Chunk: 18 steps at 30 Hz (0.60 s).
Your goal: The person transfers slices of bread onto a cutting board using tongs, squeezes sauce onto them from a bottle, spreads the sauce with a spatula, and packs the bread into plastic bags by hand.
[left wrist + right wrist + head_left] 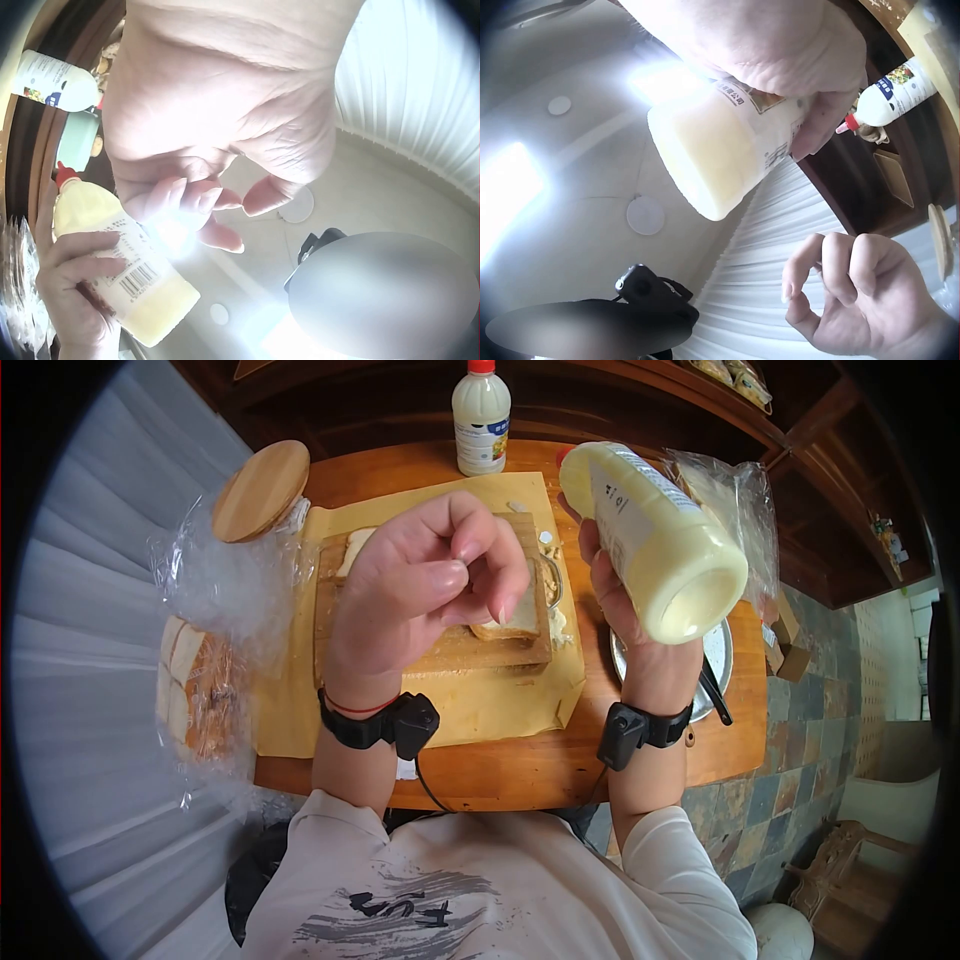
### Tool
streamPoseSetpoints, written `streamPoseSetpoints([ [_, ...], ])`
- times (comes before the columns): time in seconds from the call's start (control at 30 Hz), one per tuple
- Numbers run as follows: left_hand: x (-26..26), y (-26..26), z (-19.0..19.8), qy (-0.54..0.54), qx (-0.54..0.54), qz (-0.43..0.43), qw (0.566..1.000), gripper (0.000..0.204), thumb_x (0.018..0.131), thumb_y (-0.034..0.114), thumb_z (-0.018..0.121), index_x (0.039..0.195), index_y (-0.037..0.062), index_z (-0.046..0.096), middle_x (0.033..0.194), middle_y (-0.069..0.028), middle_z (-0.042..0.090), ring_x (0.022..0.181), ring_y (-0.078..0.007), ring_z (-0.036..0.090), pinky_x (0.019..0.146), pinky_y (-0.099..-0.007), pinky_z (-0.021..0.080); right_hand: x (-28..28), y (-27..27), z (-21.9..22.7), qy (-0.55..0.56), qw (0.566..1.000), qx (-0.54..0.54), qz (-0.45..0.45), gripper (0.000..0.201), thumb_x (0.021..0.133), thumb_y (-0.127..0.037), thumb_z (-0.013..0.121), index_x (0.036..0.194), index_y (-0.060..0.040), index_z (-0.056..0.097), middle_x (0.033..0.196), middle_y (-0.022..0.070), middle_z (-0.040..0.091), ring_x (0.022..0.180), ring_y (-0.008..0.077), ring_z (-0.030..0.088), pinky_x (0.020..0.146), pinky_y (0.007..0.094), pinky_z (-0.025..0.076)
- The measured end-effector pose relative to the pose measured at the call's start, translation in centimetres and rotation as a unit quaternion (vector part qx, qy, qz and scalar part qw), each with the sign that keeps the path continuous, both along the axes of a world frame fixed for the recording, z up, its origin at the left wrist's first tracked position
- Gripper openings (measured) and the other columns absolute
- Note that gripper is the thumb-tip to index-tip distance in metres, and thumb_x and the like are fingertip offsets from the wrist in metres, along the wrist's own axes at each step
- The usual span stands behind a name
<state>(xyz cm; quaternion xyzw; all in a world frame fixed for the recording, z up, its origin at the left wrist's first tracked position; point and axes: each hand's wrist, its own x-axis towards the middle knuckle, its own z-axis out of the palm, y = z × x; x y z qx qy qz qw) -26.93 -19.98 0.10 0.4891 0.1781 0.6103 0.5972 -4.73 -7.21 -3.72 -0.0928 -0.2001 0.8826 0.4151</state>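
A bottle of pale yellow sauce (665,545) (169,300) (705,150) is gripped by my right hand (622,600) (79,289) (780,45). It lies tilted in the air, red cap away from me and base towards me. My left hand (410,585) (217,97) (877,300) is raised over the wooden board (430,656), fingers curled and thumb close to the index fingertip, with nothing visible between them. Under it on the board are bread slices (515,630), partly hidden by the hand.
A white bottle with a red cap (482,430) stands at the table's back edge. Bagged bread (190,685) and a round wooden lid (262,490) are at the left. Past my right wrist, a metal plate (719,650) holds a black handle (714,688). Yellow paper (490,720) lies under the board.
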Motion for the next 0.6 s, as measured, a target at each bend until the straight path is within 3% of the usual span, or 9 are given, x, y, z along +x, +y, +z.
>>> streamPoseSetpoints([
  [0.03,0.1,0.0,0.0,0.000,0.000,0.000,1.000,0.010,0.087,0.015,0.050,0.095,0.0125,0.043,0.091,-0.0131,0.064,0.074,-0.0091,0.049,0.059,-0.0210,0.034,-0.2,0.1,0.1,0.000,1.000,0.000,0.000,0.049,0.099,-0.038,0.063,0.139,-0.0099,0.056,0.139,0.0238,0.053,0.117,0.0417,0.060,0.076,0.0437,0.066],
  [0.1,0.2,-0.1,0.1,0.012,-0.002,0.012,1.000,0.011,0.087,0.013,0.050,0.094,0.0131,0.042,0.092,-0.0138,0.065,0.073,-0.0082,0.047,0.058,-0.0213,0.033,-0.9,0.0,0.6,0.018,0.993,-0.111,-0.038,0.039,0.100,-0.036,0.065,0.127,-0.0081,0.064,0.120,0.0193,0.069,0.103,0.0390,0.071,0.082,0.0472,0.067],
  [0.13,0.3,-0.2,0.2,0.012,-0.002,0.012,1.000,0.011,0.087,0.013,0.050,0.094,0.0131,0.042,0.092,-0.0138,0.065,0.073,-0.0082,0.047,0.058,-0.0213,0.033,-0.9,0.1,0.6,0.018,0.993,-0.111,-0.038,0.039,0.100,-0.036,0.065,0.127,-0.0081,0.064,0.120,0.0193,0.069,0.103,0.0390,0.071,0.082,0.0472,0.067],
  [0.2,0.5,-0.4,0.5,0.031,0.002,0.014,0.999,0.022,0.092,0.022,0.057,0.094,0.0124,0.037,0.086,-0.0152,0.058,0.071,-0.0147,0.048,0.063,-0.0248,0.038,-0.8,0.2,0.6,0.013,0.988,-0.146,-0.043,0.034,0.101,-0.037,0.063,0.123,-0.0114,0.066,0.124,0.0171,0.068,0.114,0.0405,0.067,0.096,0.0541,0.061],
  [0.3,0.6,-0.5,0.7,0.035,0.009,0.014,0.999,0.022,0.090,0.022,0.056,0.095,0.0123,0.037,0.087,-0.0168,0.059,0.073,-0.0154,0.050,0.063,-0.0242,0.039,-1.1,-0.6,1.7,-0.020,0.984,-0.149,-0.100,0.034,0.102,-0.037,0.062,0.123,-0.0117,0.066,0.128,0.0168,0.066,0.117,0.0402,0.065,0.101,0.0550,0.059],
  [0.4,0.5,-0.7,0.9,0.049,0.015,0.013,0.999,0.021,0.090,0.022,0.055,0.095,0.0120,0.037,0.088,-0.0184,0.060,0.073,-0.0152,0.051,0.062,-0.0234,0.039,-0.9,-0.5,1.4,-0.017,0.985,-0.142,-0.093,0.035,0.102,-0.039,0.062,0.124,-0.0118,0.066,0.129,0.0165,0.066,0.117,0.0407,0.065,0.102,0.0548,0.058],
  [0.43,0.5,-0.8,1.0,0.049,0.015,0.013,0.999,0.021,0.090,0.022,0.055,0.095,0.0120,0.037,0.088,-0.0184,0.060,0.073,-0.0152,0.051,0.062,-0.0234,0.039,-0.9,-0.4,1.3,-0.017,0.985,-0.142,-0.093,0.035,0.102,-0.039,0.062,0.124,-0.0118,0.066,0.129,0.0165,0.066,0.117,0.0407,0.065,0.102,0.0548,0.058],
  [0.5,0.5,-0.8,1.2,0.060,0.021,0.004,0.998,0.021,0.092,0.024,0.055,0.095,0.0123,0.038,0.088,-0.0193,0.060,0.071,-0.0147,0.051,0.060,-0.0225,0.037,-0.8,-0.3,1.1,0.011,0.989,-0.127,-0.072,0.046,0.100,-0.032,0.064,0.140,-0.0099,0.056,0.148,0.0302,0.043,0.113,0.0393,0.060,0.079,0.0410,0.067],
  [0.6,0.8,-0.7,1.0,0.054,0.015,0.015,0.998,0.021,0.095,0.028,0.053,0.094,0.0125,0.038,0.087,-0.0195,0.060,0.068,-0.0130,0.048,0.058,-0.0216,0.035,-0.8,-0.5,1.0,0.012,0.992,-0.108,-0.067,0.048,0.100,-0.031,0.063,0.142,-0.0098,0.055,0.153,0.0337,0.036,0.113,0.0390,0.060,0.079,0.0406,0.067],
])
